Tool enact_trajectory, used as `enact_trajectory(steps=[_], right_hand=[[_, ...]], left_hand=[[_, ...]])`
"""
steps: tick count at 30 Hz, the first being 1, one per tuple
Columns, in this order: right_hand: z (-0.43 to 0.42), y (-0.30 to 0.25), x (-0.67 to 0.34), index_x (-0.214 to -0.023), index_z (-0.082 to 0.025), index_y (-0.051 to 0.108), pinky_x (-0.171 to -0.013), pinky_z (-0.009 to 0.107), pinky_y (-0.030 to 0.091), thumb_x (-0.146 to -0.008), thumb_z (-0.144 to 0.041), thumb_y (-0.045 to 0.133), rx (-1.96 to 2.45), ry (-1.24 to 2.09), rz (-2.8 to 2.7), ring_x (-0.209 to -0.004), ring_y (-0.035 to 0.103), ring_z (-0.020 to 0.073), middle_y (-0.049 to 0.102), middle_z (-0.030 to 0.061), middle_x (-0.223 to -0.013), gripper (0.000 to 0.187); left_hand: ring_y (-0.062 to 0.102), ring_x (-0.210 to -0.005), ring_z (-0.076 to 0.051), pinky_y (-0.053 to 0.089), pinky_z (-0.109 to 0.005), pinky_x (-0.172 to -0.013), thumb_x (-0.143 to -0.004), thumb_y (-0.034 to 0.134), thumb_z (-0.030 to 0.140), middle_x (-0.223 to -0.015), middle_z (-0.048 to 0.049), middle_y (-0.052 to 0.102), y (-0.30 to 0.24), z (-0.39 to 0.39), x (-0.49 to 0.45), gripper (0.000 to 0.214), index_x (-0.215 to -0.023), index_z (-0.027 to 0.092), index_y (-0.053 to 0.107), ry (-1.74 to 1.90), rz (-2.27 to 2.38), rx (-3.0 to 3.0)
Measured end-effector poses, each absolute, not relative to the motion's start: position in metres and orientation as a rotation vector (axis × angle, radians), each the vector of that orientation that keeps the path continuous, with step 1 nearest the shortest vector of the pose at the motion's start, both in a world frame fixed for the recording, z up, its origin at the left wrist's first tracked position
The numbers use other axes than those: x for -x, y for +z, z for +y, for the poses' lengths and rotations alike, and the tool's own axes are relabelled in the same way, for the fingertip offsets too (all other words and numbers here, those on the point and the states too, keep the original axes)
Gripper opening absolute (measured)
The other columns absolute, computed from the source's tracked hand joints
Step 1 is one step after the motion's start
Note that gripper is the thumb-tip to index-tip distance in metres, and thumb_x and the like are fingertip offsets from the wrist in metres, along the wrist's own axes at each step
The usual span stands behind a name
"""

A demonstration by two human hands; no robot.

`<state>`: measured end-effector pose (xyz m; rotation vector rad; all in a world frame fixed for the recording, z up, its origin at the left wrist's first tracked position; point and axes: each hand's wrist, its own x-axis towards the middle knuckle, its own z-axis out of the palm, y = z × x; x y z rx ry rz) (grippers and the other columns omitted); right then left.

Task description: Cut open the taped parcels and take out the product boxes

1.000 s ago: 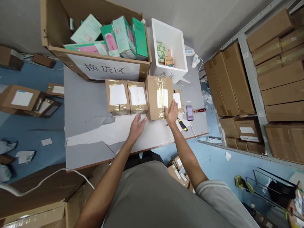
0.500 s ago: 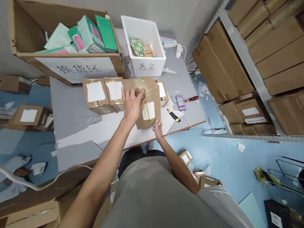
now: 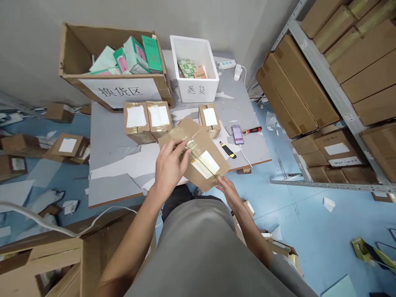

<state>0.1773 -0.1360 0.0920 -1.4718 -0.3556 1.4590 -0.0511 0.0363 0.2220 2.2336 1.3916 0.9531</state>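
A brown cardboard box (image 3: 198, 142) with shiny clear tape and a white label is tilted over the front edge of the table. My left hand (image 3: 171, 163) grips its left side, thumb and fingers bent over the cardboard. At the lower right corner, my right hand (image 3: 228, 190) pinches the box between thumb and fingers. How deep the box is cannot be told from this angle. Behind it stand two small taped boxes side by side, a left one (image 3: 135, 134) and a right one (image 3: 159, 119), plus another labelled box (image 3: 209, 119) on the right.
A large carton (image 3: 117, 93) of green-and-white packs and a white foam bin (image 3: 198, 90) stand at the back. A phone (image 3: 237, 134), a yellow-black utility knife (image 3: 228, 150) and a red-handled tool (image 3: 254, 130) lie right. Shelving (image 3: 328, 62) with cartons rises at right.
Both hands have drawn the box towards me and turned it, its lower end swinging right. The small labelled box behind it shows more fully. The view has shifted left.
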Motion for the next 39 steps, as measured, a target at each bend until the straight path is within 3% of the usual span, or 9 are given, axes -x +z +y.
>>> enact_trajectory(steps=[4,7,14,17,20,24,29,35,39], right_hand=[[-0.123,0.111,-0.193,-0.140,-0.025,0.087,-0.134,0.057,0.056,-0.091,-0.080,0.089,1.524,1.264,-0.661,-0.155,0.071,0.0406,0.085,0.0127,-0.150,0.074],[-0.091,0.109,-0.191,-0.136,-0.022,0.089,-0.129,0.053,0.060,-0.098,-0.080,0.077,1.586,1.143,-0.907,-0.145,0.077,0.0396,0.089,0.0134,-0.143,0.070],[-0.033,0.087,-0.179,-0.128,-0.026,0.092,-0.113,0.050,0.062,-0.109,-0.052,0.067,1.958,0.947,-1.351,-0.112,0.085,0.0421,0.093,0.0132,-0.108,0.041],[-0.028,0.072,-0.187,-0.142,-0.026,0.089,-0.120,0.052,0.059,-0.110,-0.054,0.068,1.870,1.007,-1.335,-0.126,0.083,0.0436,0.093,0.0146,-0.123,0.048],[-0.034,0.054,-0.206,-0.150,-0.022,0.084,-0.129,0.053,0.056,-0.111,-0.055,0.062,1.802,1.067,-1.212,-0.143,0.078,0.0396,0.086,0.0162,-0.149,0.056],[-0.051,0.028,-0.218,-0.147,-0.015,0.082,-0.132,0.059,0.053,-0.094,-0.043,0.074,1.887,1.229,-1.028,-0.137,0.079,0.0369,0.085,0.0206,-0.147,0.060],[-0.065,0.006,-0.196,-0.120,-0.021,0.087,-0.119,0.058,0.063,-0.076,-0.040,0.086,1.819,1.374,-1.042,-0.117,0.081,0.0338,0.092,0.0093,-0.115,0.048],[-0.063,0.019,-0.199,-0.105,-0.025,0.088,-0.124,0.053,0.060,-0.081,-0.059,0.091,1.723,1.389,-1.092,-0.128,0.078,0.0348,0.089,0.0101,-0.122,0.041],[-0.053,0.033,-0.206,-0.116,-0.027,0.090,-0.130,0.050,0.054,-0.096,-0.069,0.078,1.694,1.223,-1.197,-0.138,0.073,0.0347,0.087,0.0106,-0.129,0.048]], left_hand=[[0.080,-0.111,-0.030,0.066,-0.041,-0.103,-0.110,0.071,0.051,-0.124,-0.0097,0.083,0.195,0.013,0.092,0.041,-0.132,0.023,0.091,0.987,1.647,-1.885],[0.083,-0.103,-0.028,0.068,-0.039,-0.098,-0.102,0.076,0.054,-0.122,-0.0087,0.086,0.162,0.008,0.129,0.044,-0.127,0.022,0.092,0.957,1.809,-1.610],[0.085,-0.117,-0.042,0.064,-0.055,-0.117,-0.094,0.082,0.046,-0.125,-0.0159,0.090,0.092,0.005,0.163,0.034,-0.111,0.019,0.093,0.702,2.051,-1.323],[0.084,-0.124,-0.041,0.062,-0.056,-0.121,-0.099,0.077,0.046,-0.130,-0.0179,0.089,0.065,0.001,0.167,0.039,-0.120,0.016,0.090,0.771,1.981,-1.202],[0.085,-0.117,-0.032,0.068,-0.049,-0.112,-0.106,0.064,0.040,-0.134,-0.0201,0.087,0.040,-0.009,0.179,0.045,-0.137,0.012,0.081,0.937,1.857,-0.899],[0.085,-0.121,-0.033,0.068,-0.050,-0.114,-0.090,0.073,0.031,-0.132,-0.0209,0.087,0.014,-0.029,0.190,0.046,-0.131,0.013,0.079,0.828,1.836,-0.829],[0.081,-0.132,-0.045,0.063,-0.060,-0.123,-0.066,0.083,0.024,-0.112,-0.0129,0.090,0.003,-0.046,0.178,0.034,-0.100,0.021,0.083,0.722,1.814,-0.926],[0.071,-0.152,-0.043,0.061,-0.051,-0.127,-0.075,0.075,0.031,-0.155,-0.0152,0.081,0.017,-0.045,0.177,0.027,-0.097,0.021,0.087,0.798,1.811,-0.981],[0.075,-0.146,-0.042,0.070,-0.047,-0.114,-0.086,0.078,0.046,-0.155,-0.0166,0.081,0.031,-0.034,0.182,0.026,-0.091,0.022,0.087,0.885,1.788,-1.035]])
